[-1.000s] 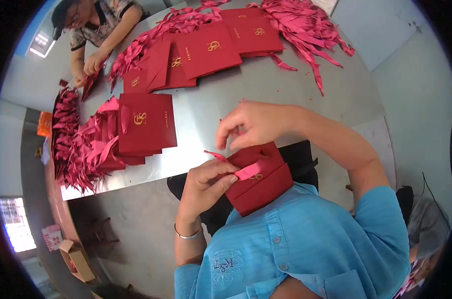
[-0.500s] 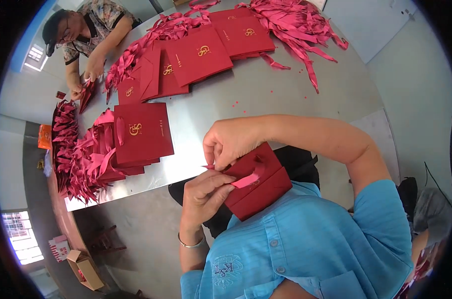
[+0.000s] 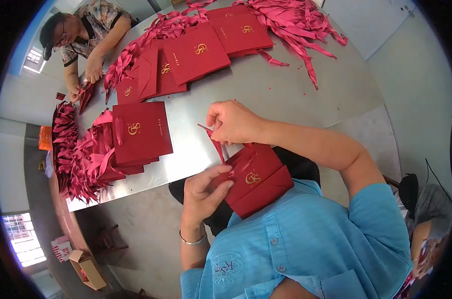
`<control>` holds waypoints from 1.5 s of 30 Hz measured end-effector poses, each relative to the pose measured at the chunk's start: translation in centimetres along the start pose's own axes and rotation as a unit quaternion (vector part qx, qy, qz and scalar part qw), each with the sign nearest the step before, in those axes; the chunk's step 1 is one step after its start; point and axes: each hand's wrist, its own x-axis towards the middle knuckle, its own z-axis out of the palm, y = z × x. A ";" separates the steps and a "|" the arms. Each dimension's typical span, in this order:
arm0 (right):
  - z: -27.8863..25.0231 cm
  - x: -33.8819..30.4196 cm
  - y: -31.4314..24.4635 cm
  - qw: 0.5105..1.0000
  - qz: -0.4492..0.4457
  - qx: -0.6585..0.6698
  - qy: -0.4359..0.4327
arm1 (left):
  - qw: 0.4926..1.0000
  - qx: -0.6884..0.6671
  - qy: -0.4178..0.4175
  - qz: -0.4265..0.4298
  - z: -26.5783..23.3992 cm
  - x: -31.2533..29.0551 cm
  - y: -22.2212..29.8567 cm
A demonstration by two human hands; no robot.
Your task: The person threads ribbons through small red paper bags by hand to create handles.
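A small dark red paper gift bag [image 3: 263,185] with a gold emblem rests tilted against my front, its top edge away from me. My left hand [image 3: 203,192] pinches the bag's upper left edge between thumb and fingers, beside the spot where a ribbon passes through. Above the bag, my right hand [image 3: 234,123] is closed on a red ribbon [image 3: 217,147] pulled up from that edge, with its loose end sticking out to the left. Another stretch of ribbon loops across the bag's front. The exact fingertip grip of my right hand is partly hidden.
On the metal table [image 3: 266,102] lie flat red bags [image 3: 201,55] in overlapping stacks. A ribboned bag pile [image 3: 144,129] stands at the left, a loose ribbon heap [image 3: 296,25] at the far right. A co-worker [image 3: 94,40] handles a red piece at the far left.
My right hand has moved up and away from my left, drawing the ribbon taut above the bag. My left fingers have shifted down onto the bag's edge, uncovering its emblem.
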 end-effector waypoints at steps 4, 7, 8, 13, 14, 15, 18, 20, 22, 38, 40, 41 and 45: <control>-0.3 -0.4 -0.5 0.999 -0.012 -0.025 0.020 | 0.995 -0.088 -0.004 -0.040 -0.2 -0.1 -0.1; -1.0 -0.4 -0.3 0.999 -0.005 0.024 0.025 | 0.998 -0.049 -0.011 -0.035 -0.5 0.0 -0.7; -1.4 -0.4 -0.2 0.995 0.019 0.093 0.017 | 0.997 -0.042 -0.008 -0.060 -0.5 0.2 -0.5; -4.8 -1.1 1.4 0.996 -0.002 0.060 0.073 | 0.994 -0.026 0.008 -0.106 -0.6 0.5 -0.3; -5.4 -1.4 1.8 0.997 0.047 0.016 0.059 | 0.994 -0.016 0.004 -0.111 -0.6 0.6 -0.5; -5.9 -1.6 1.9 0.994 0.095 -0.027 0.047 | 0.993 -0.005 -0.001 -0.116 -0.7 0.7 -0.6; -5.9 -2.8 1.5 0.987 0.108 -0.114 -0.009 | 0.993 -0.021 0.005 -0.118 -0.5 0.9 -1.1; -5.4 -3.3 0.5 0.986 0.087 -0.140 -0.028 | 0.993 -0.052 0.017 -0.109 -0.4 0.9 -2.1; -5.1 -3.5 0.4 0.983 0.069 -0.165 -0.041 | 0.991 -0.084 0.022 -0.099 -0.3 1.4 -1.9; -3.1 -3.9 2.5 0.964 -0.118 -0.181 0.156 | 0.957 0.265 0.114 -0.015 1.2 2.2 -0.9; -3.3 -3.8 2.5 0.953 -0.200 -0.167 0.158 | 0.963 0.248 0.103 -0.027 1.0 2.5 -0.8; -3.4 -3.8 2.5 0.953 -0.210 -0.177 0.131 | 0.963 0.247 0.103 -0.028 1.0 2.6 -0.9; -4.1 -4.0 1.9 0.968 -0.174 -0.155 0.096 | 0.966 0.239 0.092 -0.031 0.7 2.8 -1.1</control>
